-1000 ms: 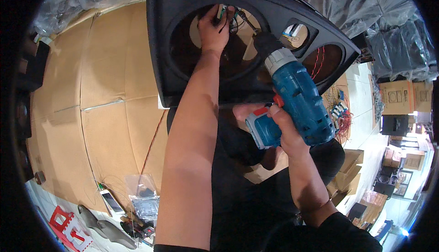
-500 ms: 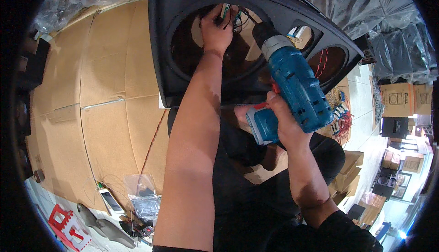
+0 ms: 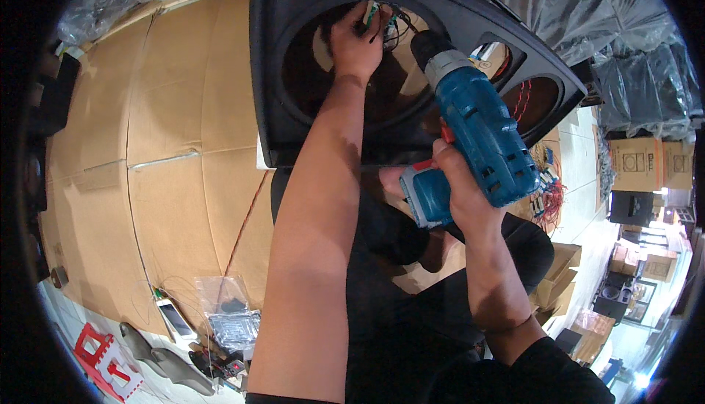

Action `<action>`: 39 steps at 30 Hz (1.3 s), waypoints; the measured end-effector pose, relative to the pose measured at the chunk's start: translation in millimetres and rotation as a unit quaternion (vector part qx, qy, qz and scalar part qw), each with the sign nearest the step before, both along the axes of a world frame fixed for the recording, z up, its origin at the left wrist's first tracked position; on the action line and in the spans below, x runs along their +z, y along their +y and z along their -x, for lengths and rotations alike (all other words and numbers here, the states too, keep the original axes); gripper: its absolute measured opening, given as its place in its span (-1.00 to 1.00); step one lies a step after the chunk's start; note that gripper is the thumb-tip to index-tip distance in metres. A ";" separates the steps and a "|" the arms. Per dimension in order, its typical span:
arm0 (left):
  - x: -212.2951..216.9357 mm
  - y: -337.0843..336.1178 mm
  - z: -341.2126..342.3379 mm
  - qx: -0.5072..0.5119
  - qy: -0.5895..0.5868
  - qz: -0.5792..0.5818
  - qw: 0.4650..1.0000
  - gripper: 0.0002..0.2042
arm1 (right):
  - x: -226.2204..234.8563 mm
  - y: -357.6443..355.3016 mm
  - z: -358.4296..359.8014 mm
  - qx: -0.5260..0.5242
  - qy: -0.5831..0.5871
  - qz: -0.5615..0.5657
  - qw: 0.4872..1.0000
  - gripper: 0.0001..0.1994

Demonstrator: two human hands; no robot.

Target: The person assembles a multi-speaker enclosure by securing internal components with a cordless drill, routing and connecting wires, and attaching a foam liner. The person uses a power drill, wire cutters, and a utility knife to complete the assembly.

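Note:
A black speaker cabinet (image 3: pixel 268 74) with a large round opening, a small cut-out and a second round opening lies across my lap. My left hand (image 3: pixel 356 52) reaches into the large opening. Its fingers are closed on a small green circuit board (image 3: pixel 371 13) with dark wires; part of the board is hidden by the fingers. In my right hand (image 3: pixel 474 195) is a blue cordless drill (image 3: pixel 488 129), gripped by the handle with the index finger near the red trigger. The drill points into the same opening, its bit close to the board and wires; whether the tip touches anything I cannot tell.
Cardboard sheets (image 3: pixel 161 220) cover the floor at left. Near me lie a phone (image 3: pixel 176 319), a plastic bag of parts (image 3: pixel 231 323), grey shoes (image 3: pixel 165 364) and a red-and-white stool (image 3: pixel 106 364). Red wires (image 3: pixel 549 202) and an open carton (image 3: pixel 558 275) lie at right; plastic-wrapped goods (image 3: pixel 639 85) stand beyond.
The cabinet has shifted slightly to the right, and my left hand with the circuit board has moved right with it. The drill has moved only a little and stays in my right hand.

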State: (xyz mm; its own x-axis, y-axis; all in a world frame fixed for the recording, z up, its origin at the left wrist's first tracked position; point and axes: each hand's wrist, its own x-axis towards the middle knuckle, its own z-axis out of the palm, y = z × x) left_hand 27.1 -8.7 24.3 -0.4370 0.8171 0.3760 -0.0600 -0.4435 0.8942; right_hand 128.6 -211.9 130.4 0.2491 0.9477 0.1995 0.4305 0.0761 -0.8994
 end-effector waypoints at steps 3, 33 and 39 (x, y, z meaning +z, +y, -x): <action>0.1 0.5 -1.5 -0.008 -0.002 0.002 1.000 -0.85 | 1.1 -0.4 0.3 -0.013 -0.004 0.009 1.000 -0.82; -18.6 8.8 -2.5 0.005 0.049 -0.020 0.999 -0.80 | 14.5 11.6 11.2 0.083 -0.257 -0.120 0.955 -0.77; -28.7 18.9 -5.2 0.018 0.065 0.006 0.998 -0.70 | 17.4 15.8 11.4 0.084 -0.240 -0.102 0.962 -0.77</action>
State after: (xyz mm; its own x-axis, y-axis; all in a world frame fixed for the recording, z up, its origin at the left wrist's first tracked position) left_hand 32.3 10.1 -4.4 -0.4141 0.8067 0.4216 0.0735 -0.4321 0.8988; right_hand 117.2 -196.1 147.8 -0.0710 0.8959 0.4386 0.7589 0.3339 -0.5592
